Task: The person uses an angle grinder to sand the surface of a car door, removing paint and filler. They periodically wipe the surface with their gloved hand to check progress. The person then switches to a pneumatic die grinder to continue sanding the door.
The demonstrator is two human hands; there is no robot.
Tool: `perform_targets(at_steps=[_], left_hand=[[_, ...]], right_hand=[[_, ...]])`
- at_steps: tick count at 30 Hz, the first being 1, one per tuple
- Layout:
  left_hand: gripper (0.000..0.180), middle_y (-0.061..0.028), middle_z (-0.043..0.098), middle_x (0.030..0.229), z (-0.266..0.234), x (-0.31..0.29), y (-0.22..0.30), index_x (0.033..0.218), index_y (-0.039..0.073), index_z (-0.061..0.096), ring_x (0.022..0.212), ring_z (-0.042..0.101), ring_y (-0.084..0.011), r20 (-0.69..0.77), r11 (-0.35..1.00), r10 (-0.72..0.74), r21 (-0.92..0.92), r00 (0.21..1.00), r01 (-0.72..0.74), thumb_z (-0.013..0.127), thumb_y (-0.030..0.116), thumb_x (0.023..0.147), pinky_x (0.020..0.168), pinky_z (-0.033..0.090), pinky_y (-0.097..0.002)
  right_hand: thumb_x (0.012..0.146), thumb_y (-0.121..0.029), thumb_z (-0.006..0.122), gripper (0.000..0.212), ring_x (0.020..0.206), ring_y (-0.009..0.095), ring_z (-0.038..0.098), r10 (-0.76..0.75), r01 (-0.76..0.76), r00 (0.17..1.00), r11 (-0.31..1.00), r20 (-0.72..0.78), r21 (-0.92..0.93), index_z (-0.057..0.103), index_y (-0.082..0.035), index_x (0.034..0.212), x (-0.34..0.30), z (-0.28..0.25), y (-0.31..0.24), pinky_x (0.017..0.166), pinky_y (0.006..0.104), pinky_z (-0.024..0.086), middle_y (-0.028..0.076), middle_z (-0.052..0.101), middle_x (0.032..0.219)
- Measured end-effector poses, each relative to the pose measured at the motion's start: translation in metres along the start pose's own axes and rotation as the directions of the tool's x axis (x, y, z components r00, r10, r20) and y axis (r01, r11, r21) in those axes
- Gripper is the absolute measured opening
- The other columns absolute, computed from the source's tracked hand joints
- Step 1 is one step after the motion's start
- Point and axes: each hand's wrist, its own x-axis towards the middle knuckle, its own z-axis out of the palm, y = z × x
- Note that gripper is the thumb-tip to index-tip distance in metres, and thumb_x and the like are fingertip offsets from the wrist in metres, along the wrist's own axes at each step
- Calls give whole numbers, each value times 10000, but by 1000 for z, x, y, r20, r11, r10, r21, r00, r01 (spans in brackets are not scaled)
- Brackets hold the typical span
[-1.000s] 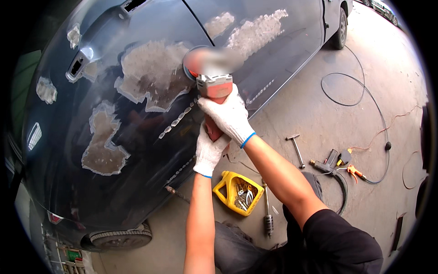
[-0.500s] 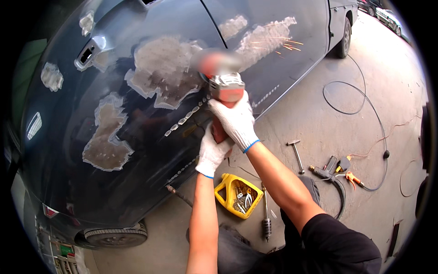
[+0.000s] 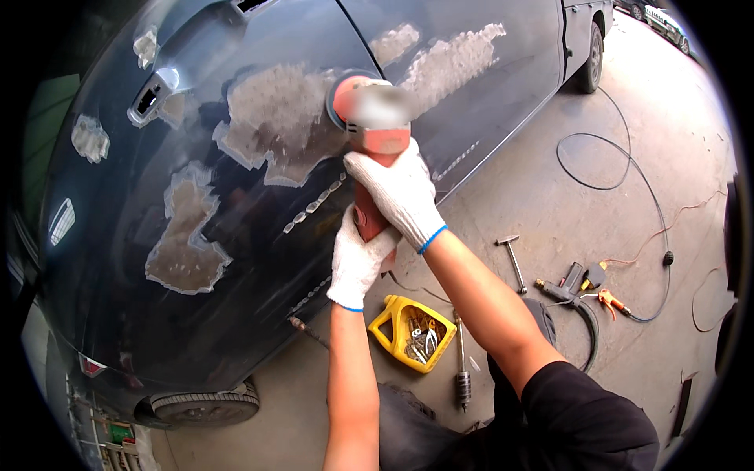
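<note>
Red grinder (image 3: 384,141) gripped by closed left hand (image 3: 361,263) (rear) and right hand (image 3: 399,188) (forward); disc (image 3: 331,103) held at right edge of large bared patch (image 3: 271,118). Several patches appear stripped; dark paint (image 3: 263,255) is left between.

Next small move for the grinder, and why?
I'd probably ease the grinder slightly left over the big bare patch: its disc overlaps the patch's right edge near the dark seam, and the left hand and right hand both grip it.
</note>
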Motion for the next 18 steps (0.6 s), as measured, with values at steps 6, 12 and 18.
perform_targets(at_steps=[6, 12, 18], left_hand=[[634, -113, 645, 1162, -2, -5, -5, 1283, -19, 509, 1062, 607, -179, 6, 999, -5, 47, 1000, 5, 796, 205, 765, 938, 476, -323], [658, -121, 639, 1182, 2, -1, -7, 1314, -22, 491, 1075, 604, -182, 23, 999, -33, 1, 999, 33, 784, 196, 767, 942, 477, -328], [663, -106, 644, 1163, 7, -2, -1, 1306, -25, 494, 1044, 613, -178, -4, 999, -40, -30, 999, 40, 802, 202, 765, 916, 490, -325]], right_hand=[[714, -427, 768, 713, 1070, 326, 655, 31, -33, 999, 995, 23, 98, 557, 7, 1240, -4, 1, 4, 945, 397, 495, 195, 666, 1132], [705, -505, 749, 787, 1099, 368, 634, 0, 0, 1000, 999, 15, 42, 503, 38, 1218, 2, 3, 12, 960, 421, 483, 245, 648, 1120], [707, -542, 737, 817, 1075, 372, 644, -41, 40, 997, 999, 60, 13, 494, 62, 1202, 4, -6, -1, 943, 415, 490, 253, 646, 1122]])
